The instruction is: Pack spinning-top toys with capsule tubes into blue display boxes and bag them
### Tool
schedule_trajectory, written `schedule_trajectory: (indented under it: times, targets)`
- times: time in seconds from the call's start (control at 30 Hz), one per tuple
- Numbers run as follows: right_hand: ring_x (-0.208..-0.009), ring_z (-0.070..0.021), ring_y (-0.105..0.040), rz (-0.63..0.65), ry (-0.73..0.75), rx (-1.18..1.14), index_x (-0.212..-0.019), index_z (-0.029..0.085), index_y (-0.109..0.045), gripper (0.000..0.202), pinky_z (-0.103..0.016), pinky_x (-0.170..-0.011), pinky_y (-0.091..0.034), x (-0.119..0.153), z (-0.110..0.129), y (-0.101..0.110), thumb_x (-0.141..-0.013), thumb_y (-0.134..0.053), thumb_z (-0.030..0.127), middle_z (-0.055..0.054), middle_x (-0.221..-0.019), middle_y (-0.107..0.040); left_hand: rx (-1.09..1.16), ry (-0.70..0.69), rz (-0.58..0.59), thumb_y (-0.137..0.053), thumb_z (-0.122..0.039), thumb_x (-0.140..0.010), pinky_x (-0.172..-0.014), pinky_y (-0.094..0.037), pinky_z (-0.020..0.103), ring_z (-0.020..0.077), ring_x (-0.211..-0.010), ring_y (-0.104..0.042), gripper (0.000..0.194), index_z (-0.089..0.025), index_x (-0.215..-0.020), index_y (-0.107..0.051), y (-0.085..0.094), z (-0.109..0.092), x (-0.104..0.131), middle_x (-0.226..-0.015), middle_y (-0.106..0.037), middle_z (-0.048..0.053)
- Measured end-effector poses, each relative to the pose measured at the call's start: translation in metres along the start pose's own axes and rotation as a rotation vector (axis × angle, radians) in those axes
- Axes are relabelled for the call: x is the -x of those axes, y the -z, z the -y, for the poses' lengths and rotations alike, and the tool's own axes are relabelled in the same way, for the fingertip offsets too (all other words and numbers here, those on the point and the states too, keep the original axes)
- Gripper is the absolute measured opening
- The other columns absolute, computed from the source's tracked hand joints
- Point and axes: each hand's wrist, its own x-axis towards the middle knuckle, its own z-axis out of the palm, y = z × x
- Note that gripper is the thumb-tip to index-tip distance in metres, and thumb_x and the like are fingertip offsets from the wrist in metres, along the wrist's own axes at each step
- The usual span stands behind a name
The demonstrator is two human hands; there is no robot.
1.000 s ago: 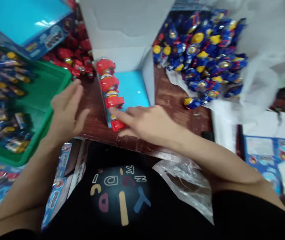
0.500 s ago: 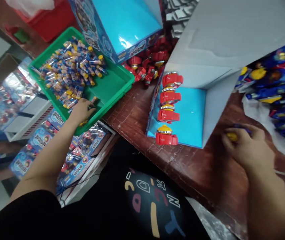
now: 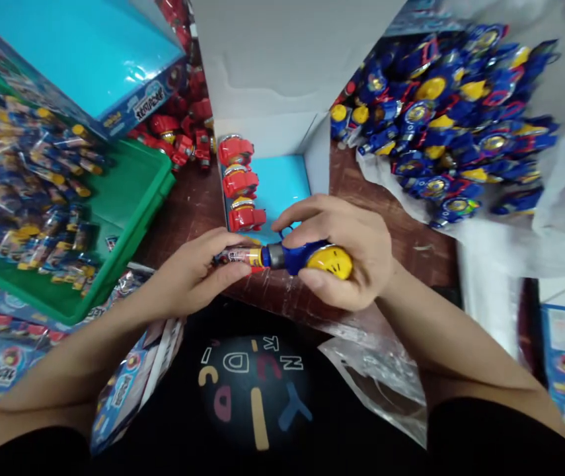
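Note:
Between my fingers, my left hand [image 3: 203, 271] grips a small labelled tube with a yellow end [image 3: 242, 256]. My right hand [image 3: 346, 251] is closed around a blue toy with a yellow disc [image 3: 329, 261] and a grey nozzle pointing left. The tube's yellow end meets the nozzle; how far it sits inside I cannot tell. Just behind my hands stands an open box with a light-blue floor [image 3: 282, 175]. Along its left side is a row of red toys [image 3: 237, 182], the nearest partly hidden by my left hand.
To the left, a green tray [image 3: 133, 198] holds many tubes [image 3: 29, 172]. Behind it is another blue-lined box [image 3: 84, 59], with red toys [image 3: 183, 142] beside it. A pile of blue toys [image 3: 441, 132] lies on white wrapping at the right. Clear plastic [image 3: 381, 377] hangs at the table's front.
My left hand has left the green tray with a tube. My right hand has brought the blue toy in from the right, and both meet before the box. The view has swung right.

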Motion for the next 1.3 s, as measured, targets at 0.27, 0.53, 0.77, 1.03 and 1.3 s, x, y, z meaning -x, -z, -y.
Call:
schedule_trajectory:
  times: [0.27,0.53,0.77,1.03,1.3]
  targets:
    - [-0.086,-0.0176,-0.072,-0.02,-0.09,0.129,-0.092,0.019,-0.066,0.012,-0.028,-0.064,-0.056,0.002,0.011,-0.012,-0.09,-0.063,0.031,-0.007,-0.102,-0.075,-0.311,-0.218,-0.193,-0.06,-0.035,-0.106,-0.08,-0.053,0.031,0.0194,-0.089,-0.064,0.022,-0.017,-0.119,-0.062,-0.017,0.011,-0.004,-0.098,-0.069,0.007]
    - [-0.138,-0.033,-0.059,0.203,-0.279,0.103,-0.16,0.027,-0.039,0.086,-0.051,-0.108,-0.057,0.006,0.01,0.016,-0.091,-0.074,0.064,-0.016,-0.16,-0.048,-0.357,-0.267,-0.207,-0.058,-0.039,-0.107,-0.08,-0.054,0.034,0.0203,-0.086,-0.062,0.025,-0.019,-0.122,-0.061,-0.01,0.031,-0.014,-0.098,-0.069,0.007]
    - [-0.121,-0.032,-0.071,0.078,-0.35,0.439,-0.15,0.02,-0.052,0.059,-0.049,-0.098,-0.064,0.012,0.008,-0.001,-0.104,-0.055,0.057,-0.016,-0.134,-0.071,-0.363,-0.287,-0.26,-0.05,-0.041,-0.11,-0.08,-0.054,0.037,0.0222,-0.087,-0.063,0.027,-0.017,-0.11,-0.061,-0.031,0.032,-0.022,-0.096,-0.071,0.009]
    - [-0.136,-0.029,-0.064,0.166,-0.261,0.286,-0.168,0.032,-0.028,0.081,-0.047,-0.108,-0.06,0.004,0.002,0.045,-0.1,-0.064,0.058,-0.009,-0.159,-0.056,-0.235,-0.124,-0.121,-0.046,-0.048,-0.111,-0.082,-0.055,0.035,0.0209,-0.094,-0.069,0.034,-0.02,-0.118,-0.064,0.001,0.023,-0.03,-0.106,-0.073,0.008]
    - [-0.119,-0.035,-0.071,0.157,-0.526,0.769,-0.16,0.019,-0.048,0.076,-0.046,-0.098,-0.059,-0.026,-0.088,0.045,-0.097,-0.068,0.056,-0.015,-0.14,-0.069,-0.62,-0.405,-0.137,-0.071,-0.035,-0.102,-0.114,-0.041,0.049,0.0266,-0.135,-0.063,0.032,-0.024,-0.132,-0.067,-0.036,0.029,-0.017,-0.138,-0.073,0.002]
